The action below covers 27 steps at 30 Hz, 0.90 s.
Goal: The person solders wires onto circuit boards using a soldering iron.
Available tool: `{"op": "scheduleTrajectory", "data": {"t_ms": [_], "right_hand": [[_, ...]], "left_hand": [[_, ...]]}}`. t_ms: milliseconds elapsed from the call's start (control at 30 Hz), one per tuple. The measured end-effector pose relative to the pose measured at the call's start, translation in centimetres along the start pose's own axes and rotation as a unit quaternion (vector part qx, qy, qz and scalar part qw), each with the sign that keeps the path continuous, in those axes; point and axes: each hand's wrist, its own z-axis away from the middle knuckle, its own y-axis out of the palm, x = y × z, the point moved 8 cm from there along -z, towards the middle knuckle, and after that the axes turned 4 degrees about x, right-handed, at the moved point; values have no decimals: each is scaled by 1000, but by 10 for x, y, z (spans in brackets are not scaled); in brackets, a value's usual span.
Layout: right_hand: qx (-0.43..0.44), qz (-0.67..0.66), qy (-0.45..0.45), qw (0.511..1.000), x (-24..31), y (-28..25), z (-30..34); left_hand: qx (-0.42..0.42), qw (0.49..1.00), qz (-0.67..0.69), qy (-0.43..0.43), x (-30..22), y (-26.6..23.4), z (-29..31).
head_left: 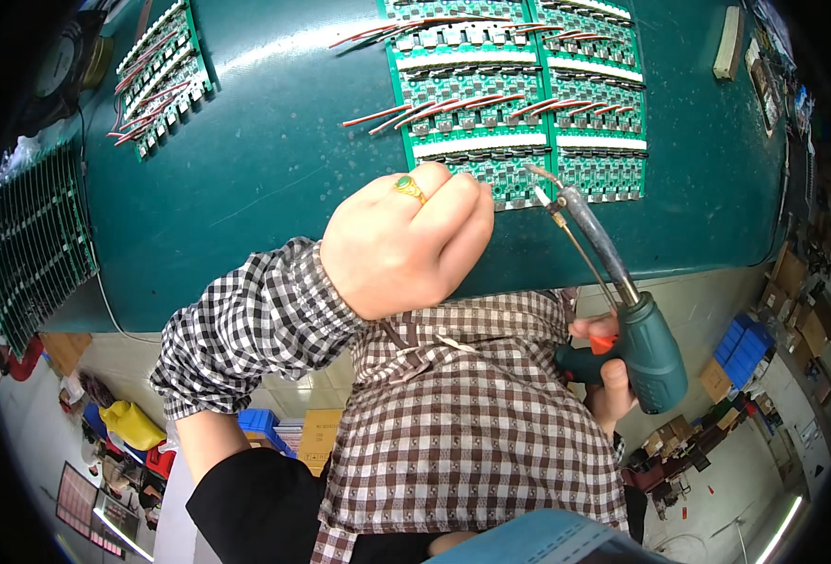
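My right hand (pixel 611 393) grips a dark green soldering gun (pixel 655 362) by its handle, near the red trigger. The gun's metal barrel slants up and left, and its bent tip lies over the near edge of a large panel of green circuit boards (pixel 597 167). A thin guide tube runs beside the barrel and ends close to the tip. My left hand (pixel 406 242), with a ring on one finger, is closed at the panel's near edge, left of the tip. Its fingertips, and anything they pinch, are hidden. Red, black and white wires (pixel 458 105) lie in rows across the panel.
A smaller stack of wired boards (pixel 162 80) lies at the far left of the green table (pixel 274 113). Many boards stand in a row (pixel 39 235) at the left edge. A pale block (pixel 729 42) sits at the far right. Boxes and blue bins (pixel 743 348) are on the floor.
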Motion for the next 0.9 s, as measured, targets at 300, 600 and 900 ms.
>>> {"op": "scheduleTrajectory", "data": {"t_ms": [300,600,900], "right_hand": [[0,16,3,1000,0,-1,0],[-23,80,-32,996,5,1,-3],[8,106,-7,994,-1,-3,-2]], "left_hand": [[65,998,11,-10,2,7,-6],[-15,1000,-11,17,3,9,-2],[-29,999,-19,20,0,5,-2]]}}
